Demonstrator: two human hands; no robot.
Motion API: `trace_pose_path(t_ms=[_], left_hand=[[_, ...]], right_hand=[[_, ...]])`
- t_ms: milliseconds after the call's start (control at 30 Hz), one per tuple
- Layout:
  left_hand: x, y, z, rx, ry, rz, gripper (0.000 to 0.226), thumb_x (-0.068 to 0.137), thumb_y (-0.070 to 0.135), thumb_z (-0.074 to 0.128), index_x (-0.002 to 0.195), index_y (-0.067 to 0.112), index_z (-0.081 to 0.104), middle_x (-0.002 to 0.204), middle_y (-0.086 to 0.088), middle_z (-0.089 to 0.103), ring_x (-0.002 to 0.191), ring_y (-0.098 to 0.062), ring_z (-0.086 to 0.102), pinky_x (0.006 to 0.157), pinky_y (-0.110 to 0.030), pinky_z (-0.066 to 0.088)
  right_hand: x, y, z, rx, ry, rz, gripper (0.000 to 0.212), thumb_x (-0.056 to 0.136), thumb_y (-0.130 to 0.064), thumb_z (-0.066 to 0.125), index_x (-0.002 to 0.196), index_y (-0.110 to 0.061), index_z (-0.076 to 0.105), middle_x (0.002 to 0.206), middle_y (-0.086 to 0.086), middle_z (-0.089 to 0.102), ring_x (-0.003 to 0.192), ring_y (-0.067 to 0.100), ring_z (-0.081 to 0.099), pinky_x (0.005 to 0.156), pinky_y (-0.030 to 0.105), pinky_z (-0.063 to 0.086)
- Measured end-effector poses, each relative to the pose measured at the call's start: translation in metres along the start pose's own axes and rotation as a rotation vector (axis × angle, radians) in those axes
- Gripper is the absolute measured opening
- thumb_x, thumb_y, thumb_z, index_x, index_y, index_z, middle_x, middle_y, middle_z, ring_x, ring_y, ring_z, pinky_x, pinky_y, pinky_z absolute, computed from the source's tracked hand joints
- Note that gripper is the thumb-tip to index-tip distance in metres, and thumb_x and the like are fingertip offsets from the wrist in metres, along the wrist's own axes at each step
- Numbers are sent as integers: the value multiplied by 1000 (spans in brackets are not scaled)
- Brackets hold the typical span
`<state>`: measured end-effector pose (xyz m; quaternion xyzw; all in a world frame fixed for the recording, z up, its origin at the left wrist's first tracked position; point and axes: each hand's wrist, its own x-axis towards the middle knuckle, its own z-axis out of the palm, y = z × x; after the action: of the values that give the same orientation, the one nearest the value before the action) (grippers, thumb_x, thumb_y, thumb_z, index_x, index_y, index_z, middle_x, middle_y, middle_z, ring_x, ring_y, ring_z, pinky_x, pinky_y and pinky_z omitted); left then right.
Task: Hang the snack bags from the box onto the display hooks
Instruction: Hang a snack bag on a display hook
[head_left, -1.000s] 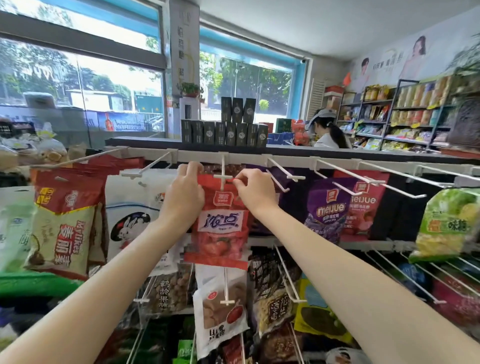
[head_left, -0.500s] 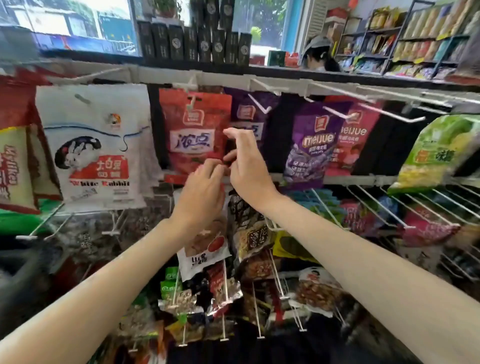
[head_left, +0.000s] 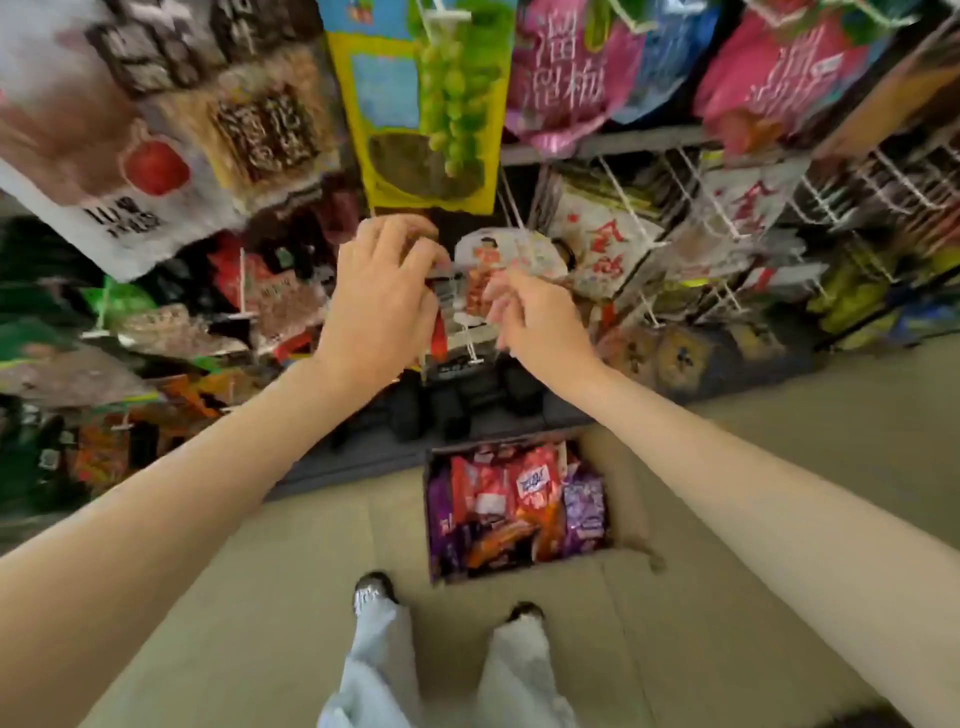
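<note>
Now both hands outstretched: left (head_left: 382, 291), right (head_left: 535, 317), fingers loosely curled.

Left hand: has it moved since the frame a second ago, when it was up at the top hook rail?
Yes. The left hand has dropped from the top rail to the lower hooks, now below the green grape bag and above the box.
</note>
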<state>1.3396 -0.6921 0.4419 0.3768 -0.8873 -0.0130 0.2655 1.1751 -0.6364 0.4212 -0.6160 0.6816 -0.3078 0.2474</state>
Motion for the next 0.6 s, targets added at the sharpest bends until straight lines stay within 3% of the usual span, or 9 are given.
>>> trace_pose_path(t_ms=[100, 200, 300, 367, 500, 600], left_hand=[[-46, 45, 87, -65, -232, -96, 36, 75, 14, 34, 96, 3, 61, 108, -19, 57, 100, -39, 52, 73, -45, 45], [-99, 85, 164, -133, -434, -250, 28, 71, 8, 49, 94, 4, 64, 103, -19, 59, 94, -42, 56, 69, -43, 45], [-146, 107, 228, -66, -739, -372, 33, 86, 14, 52, 118, 8, 55, 126, -14, 48, 114, -36, 43, 85, -44, 40], [-169, 108, 272, 0, -855, -398, 42, 89, 20, 48, 130, 10, 46, 134, -12, 40, 120, -33, 36, 94, -43, 37], [-200, 104, 352, 38, -998, -398, 45, 90, 17, 46, 134, 10, 41, 139, -13, 33, 126, -33, 31, 100, -44, 35], [-227, 101, 406, 33, -1030, -378, 46, 89, 16, 48, 133, 7, 40, 140, -14, 32, 127, -33, 30, 100, -44, 34]], right_hand=[[-47, 85, 11, -173, -273, 132, 23, 92, -3, 41, 101, -7, 62, 105, 10, 63, 95, 29, 61, 83, 43, 50], [-83, 168, 17, -265, -370, 309, 26, 90, -1, 43, 100, -5, 67, 111, 13, 61, 105, 30, 58, 90, 34, 43], [-109, 244, 33, -310, -399, 499, 28, 88, 3, 45, 106, 0, 66, 117, 19, 62, 114, 33, 54, 94, 30, 35], [-127, 293, 51, -356, -452, 552, 32, 89, 5, 43, 117, 3, 59, 125, 20, 57, 118, 32, 51, 93, 28, 32], [-157, 391, 114, -509, -745, 460, 41, 88, 3, 46, 128, -3, 51, 135, 14, 50, 123, 29, 49, 100, 33, 40], [-171, 457, 169, -600, -969, 295, 43, 86, 1, 45, 128, -10, 51, 137, 9, 50, 123, 29, 51, 98, 41, 47]])
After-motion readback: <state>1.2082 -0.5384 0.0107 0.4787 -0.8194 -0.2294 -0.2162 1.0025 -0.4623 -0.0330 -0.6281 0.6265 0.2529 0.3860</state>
